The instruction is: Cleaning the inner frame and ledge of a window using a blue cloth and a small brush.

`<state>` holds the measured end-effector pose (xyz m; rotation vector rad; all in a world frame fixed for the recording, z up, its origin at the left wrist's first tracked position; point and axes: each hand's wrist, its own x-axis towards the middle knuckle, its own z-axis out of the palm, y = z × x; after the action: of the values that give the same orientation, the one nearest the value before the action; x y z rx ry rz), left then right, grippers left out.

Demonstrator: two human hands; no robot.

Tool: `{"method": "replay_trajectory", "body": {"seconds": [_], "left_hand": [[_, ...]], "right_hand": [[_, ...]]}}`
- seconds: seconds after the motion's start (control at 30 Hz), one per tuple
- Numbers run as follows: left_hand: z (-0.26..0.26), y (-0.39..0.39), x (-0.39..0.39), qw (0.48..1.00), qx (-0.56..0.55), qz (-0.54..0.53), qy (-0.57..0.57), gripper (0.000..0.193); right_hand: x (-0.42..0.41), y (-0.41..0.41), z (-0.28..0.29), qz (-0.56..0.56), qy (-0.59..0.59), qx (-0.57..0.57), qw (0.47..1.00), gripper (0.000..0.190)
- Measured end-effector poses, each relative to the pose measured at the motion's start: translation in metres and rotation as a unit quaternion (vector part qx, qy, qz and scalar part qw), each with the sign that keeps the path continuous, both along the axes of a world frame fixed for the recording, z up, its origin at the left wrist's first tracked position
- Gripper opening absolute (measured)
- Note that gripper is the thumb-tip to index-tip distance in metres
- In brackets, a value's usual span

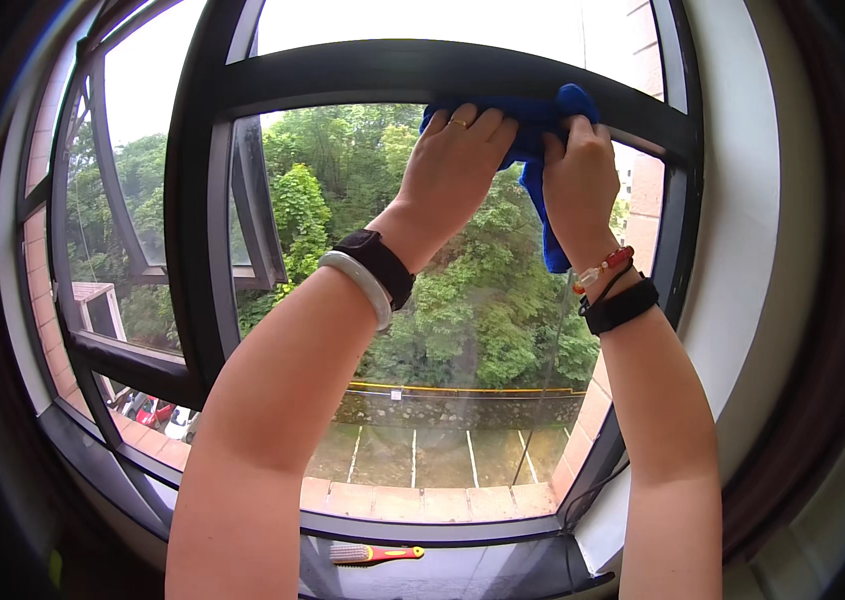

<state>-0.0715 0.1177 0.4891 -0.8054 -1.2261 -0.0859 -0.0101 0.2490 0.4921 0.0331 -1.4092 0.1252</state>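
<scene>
Both arms reach up to the dark crossbar (392, 71) of a window frame. A blue cloth (535, 120) is bunched against the underside of that bar, at the top of the large glass pane (460, 337). My left hand (460, 161) has its fingers curled over the cloth's left part. Farther right, my right hand (581, 176) grips a bunched part of the same cloth, and a loose end hangs down beside the wrist. My fingertips are partly hidden in the folds.
On the dark windowsill (460, 574) lies a brush (377, 553) with a red and yellow handle. An outward-tilted window sash (122, 187) stands at the left. A dark cable (591, 491) runs by the lower right corner. Dark curtains (835, 300) hang at the right.
</scene>
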Motion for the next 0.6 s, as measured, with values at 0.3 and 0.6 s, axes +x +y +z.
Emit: {"method": "replay_trajectory", "body": {"seconds": [0.3, 0.6], "left_hand": [[-0.001, -0.081, -0.015, 0.994, 0.065, 0.061, 0.06, 0.027], [-0.007, -0.16, -0.025, 0.982, 0.133, 0.12, 0.055, 0.03]], "right_hand": [[-0.019, -0.078, 0.002, 0.068, -0.027, 0.03, 0.997, 0.019], [-0.042, -0.155, 0.0, 0.135, -0.061, 0.081, 0.986, 0.018]]}}
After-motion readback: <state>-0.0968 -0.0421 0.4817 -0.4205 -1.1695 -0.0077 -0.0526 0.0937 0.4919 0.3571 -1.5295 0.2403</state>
